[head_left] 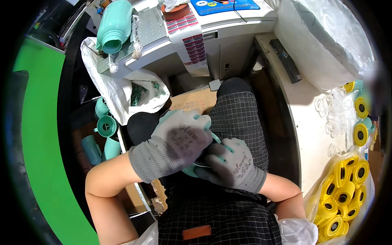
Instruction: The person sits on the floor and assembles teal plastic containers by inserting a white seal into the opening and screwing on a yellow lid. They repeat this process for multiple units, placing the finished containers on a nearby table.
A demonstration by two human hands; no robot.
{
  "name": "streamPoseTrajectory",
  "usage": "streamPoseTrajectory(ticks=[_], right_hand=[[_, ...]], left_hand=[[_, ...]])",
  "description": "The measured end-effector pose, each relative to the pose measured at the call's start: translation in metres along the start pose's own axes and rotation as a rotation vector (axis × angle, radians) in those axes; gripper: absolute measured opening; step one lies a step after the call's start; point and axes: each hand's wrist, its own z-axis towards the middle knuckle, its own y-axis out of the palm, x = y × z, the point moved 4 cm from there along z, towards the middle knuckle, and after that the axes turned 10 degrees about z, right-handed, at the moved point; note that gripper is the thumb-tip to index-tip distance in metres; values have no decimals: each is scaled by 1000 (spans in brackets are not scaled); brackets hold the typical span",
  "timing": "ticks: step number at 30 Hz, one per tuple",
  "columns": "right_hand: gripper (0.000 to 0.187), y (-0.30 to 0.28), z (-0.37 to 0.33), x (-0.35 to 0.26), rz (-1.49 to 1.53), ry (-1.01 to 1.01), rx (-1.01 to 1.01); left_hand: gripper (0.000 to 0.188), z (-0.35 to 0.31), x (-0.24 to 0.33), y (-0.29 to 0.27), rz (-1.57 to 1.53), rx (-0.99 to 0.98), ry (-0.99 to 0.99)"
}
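Over the middle of the checked lap (pixel 239 114), a mint-green piece (pixel 189 170) is being held between two hands; most of its outline is being covered, so that its full shape cannot be told. By the left hand (pixel 181 134), with fingers bent well inward, the piece is being gripped from above; by the right hand (pixel 230 163), with fingers likewise curled, its near right side is being clasped; how tightly the covered fingertips are being closed cannot be told. At the left edge of the perforated surface (pixel 151 28), a mint-green bottle (pixel 115 20) is being supported on its side; along the right edge of the white table (pixel 300 134), clear rings (pixel 335 114) are being gathered, with bagged yellow parts (pixel 343 198) being crowded toward its near right corner; the piece could be dropped from the lap if either grasp were being loosened; the bottle could be rolled off if its surface were being jolted.
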Motion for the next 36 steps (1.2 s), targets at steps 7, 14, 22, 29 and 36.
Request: streamPoseTrajectory(ticks=[7, 14, 22, 29, 36], right_hand=[[38, -13, -35, 13, 4, -64, 194], [89, -46, -149, 12, 564, 924, 470], [72, -70, -178, 40, 874, 939, 762], [117, -58, -185, 46, 128, 733, 806], [131, -46, -187, 57, 233, 700, 819]], left_hand=[[42, 3, -6, 18, -608, 354, -138], [68, -12, 58, 97, -588, 503, -228], [66, 69, -105, 92, -939, 613, -672], [59, 148, -233, 241, -1005, 542, -993], [38, 91, -90, 220, -946, 874, -1010]])
